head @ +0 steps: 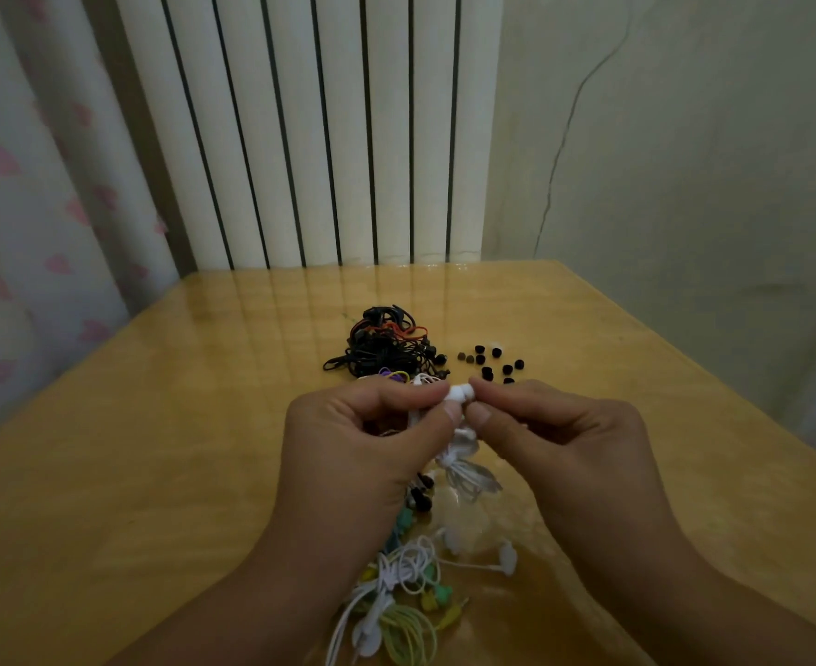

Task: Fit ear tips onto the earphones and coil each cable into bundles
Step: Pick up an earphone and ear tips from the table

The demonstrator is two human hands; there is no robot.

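Clearly mid-fit: white earbud (pixel 459 392) pinched in the fingers (pixel 432 391) of the left hand (pixel 367 442), raised above the tabletop (pixel 156 449), with thumb and forefinger of the right hand (pixel 567 442) pinching at its nozzle end, seemingly pressing a white ear tip on, though too small to tell. Below the earbud, hanging from it, a white coiled cable bundle (pixel 463 466). Likely slip: tip popping off the nozzle under uneven pressure and bouncing away, hard to spot if pale. Second risk: dangling bundle snagging the loose white, green and yellow earphones (pixel 396 593) heaped nearer the body than the earbud. Beyond the earbud and slightly right, loose black ear tips (pixel 490 365), easily scattered by a careless reach; beyond and slightly left, black cable pile (pixel 382 350). Plenty of bare tabletop left of the earbud; less to the right, with the edge closer there. Far edge well beyond the earbud, against a white radiator (pixel 310 127).
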